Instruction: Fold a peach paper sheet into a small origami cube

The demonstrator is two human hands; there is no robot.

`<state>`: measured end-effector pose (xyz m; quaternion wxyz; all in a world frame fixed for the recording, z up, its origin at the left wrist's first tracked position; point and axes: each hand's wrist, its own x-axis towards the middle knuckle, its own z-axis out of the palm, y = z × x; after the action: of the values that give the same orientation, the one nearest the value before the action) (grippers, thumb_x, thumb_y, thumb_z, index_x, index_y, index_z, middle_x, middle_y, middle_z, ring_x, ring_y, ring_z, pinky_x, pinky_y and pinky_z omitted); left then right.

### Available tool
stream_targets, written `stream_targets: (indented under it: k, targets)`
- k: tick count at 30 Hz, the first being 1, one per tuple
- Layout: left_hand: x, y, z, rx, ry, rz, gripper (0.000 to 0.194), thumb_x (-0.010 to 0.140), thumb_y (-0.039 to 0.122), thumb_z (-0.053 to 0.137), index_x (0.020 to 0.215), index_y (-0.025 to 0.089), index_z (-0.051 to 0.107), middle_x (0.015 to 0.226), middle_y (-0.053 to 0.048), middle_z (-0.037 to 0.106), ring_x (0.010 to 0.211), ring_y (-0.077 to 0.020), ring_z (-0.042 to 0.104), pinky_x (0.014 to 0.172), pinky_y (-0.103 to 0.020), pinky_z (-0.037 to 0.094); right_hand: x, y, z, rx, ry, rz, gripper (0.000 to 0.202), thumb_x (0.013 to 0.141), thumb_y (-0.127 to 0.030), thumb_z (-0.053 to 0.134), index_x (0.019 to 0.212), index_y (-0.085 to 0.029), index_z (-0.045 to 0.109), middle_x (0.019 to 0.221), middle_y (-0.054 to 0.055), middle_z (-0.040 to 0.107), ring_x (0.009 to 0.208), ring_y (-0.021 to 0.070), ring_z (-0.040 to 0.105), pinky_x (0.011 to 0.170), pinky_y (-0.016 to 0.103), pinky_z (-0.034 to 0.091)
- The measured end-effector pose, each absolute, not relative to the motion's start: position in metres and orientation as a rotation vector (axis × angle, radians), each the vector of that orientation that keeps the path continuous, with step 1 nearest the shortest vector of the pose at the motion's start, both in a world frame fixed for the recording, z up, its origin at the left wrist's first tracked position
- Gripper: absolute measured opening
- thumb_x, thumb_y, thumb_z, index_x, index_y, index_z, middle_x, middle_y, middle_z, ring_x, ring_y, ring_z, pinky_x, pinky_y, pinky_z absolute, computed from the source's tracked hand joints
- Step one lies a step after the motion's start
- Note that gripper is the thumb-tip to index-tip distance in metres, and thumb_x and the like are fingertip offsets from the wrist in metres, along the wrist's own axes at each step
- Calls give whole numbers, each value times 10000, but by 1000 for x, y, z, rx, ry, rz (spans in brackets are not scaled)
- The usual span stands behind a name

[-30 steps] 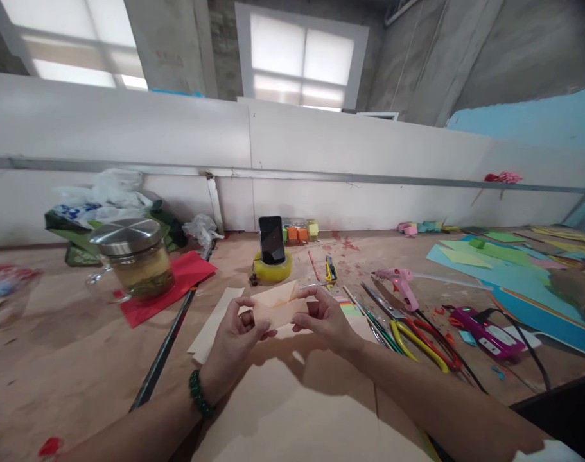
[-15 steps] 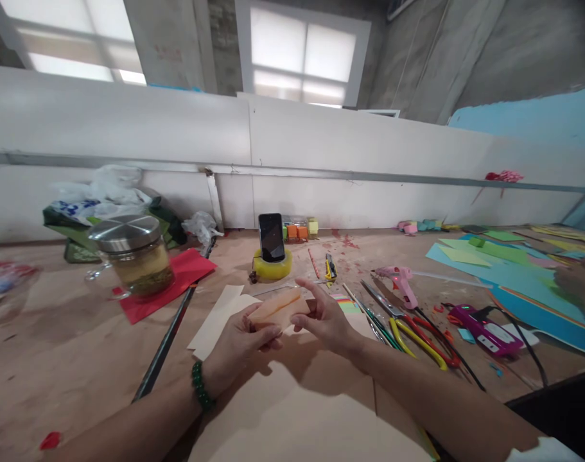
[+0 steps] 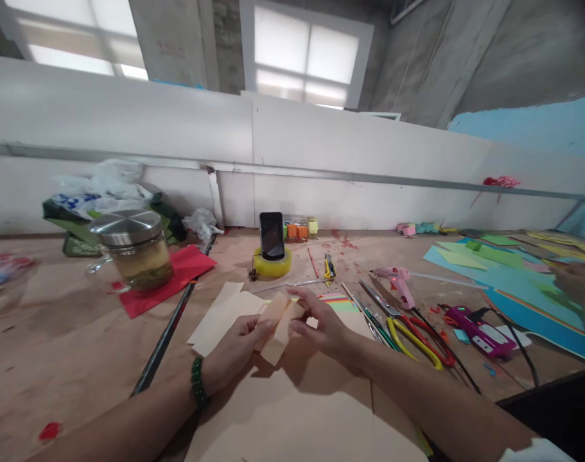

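Note:
A small piece of peach-coloured paper, folded into strip-like faces, is held up between both hands. My left hand pinches its left side, thumb on top; a green bead bracelet circles that wrist. On the other side my right hand grips the paper between thumb and fingers. Beneath the hands lie larger cream sheets. Just beyond the fingers is a stack of coloured paper strips.
At left, a lidded glass mug stands on red paper. Ahead, a phone leans in a yellow tape roll. Scissors, a pink glue gun and a purple device lie rightward. Another person's hand is far right.
The folded paper has turned from lying nearly flat across my fingers to a steeper slant, showing separate faces. Both hands stay on it. The other person's hand has shifted slightly.

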<state>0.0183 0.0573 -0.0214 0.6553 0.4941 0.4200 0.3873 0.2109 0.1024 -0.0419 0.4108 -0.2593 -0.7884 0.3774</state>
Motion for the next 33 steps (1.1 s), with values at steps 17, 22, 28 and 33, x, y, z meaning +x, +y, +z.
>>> stream_targets:
  k: [17,22,28,33]
  targets:
    - [18,60,-22,1285,1074,1178,395,703,486,717,902,158,627,806,-34,685,721,-175,632,623,-255,506,206,100,-43,-805,-1856,935,614,737,-163,588,1324,-193,409,922,28,594,805,165,576,738,309,492]
    - [15,63,-21,1141,1022,1137,439,635,492,791,871,162,623,777,-34,702,686,-190,651,635,-284,525,205,110,-44,-716,-1579,1179,601,737,-232,642,1288,-215,405,932,21,597,790,146,603,726,286,503]
    - [17,62,-19,1166,1011,1034,415,612,476,810,822,147,672,799,-65,724,748,-227,656,640,-283,514,206,113,-47,-673,-1489,1307,588,725,-292,721,1237,-209,444,716,-54,556,655,116,563,648,259,464]
    - [17,59,-16,1159,968,941,421,647,541,763,746,137,696,680,-51,706,617,-199,628,575,-277,498,206,108,-47,-655,-1543,1345,670,717,-360,767,1287,-205,450,748,-40,583,696,120,581,688,274,475]
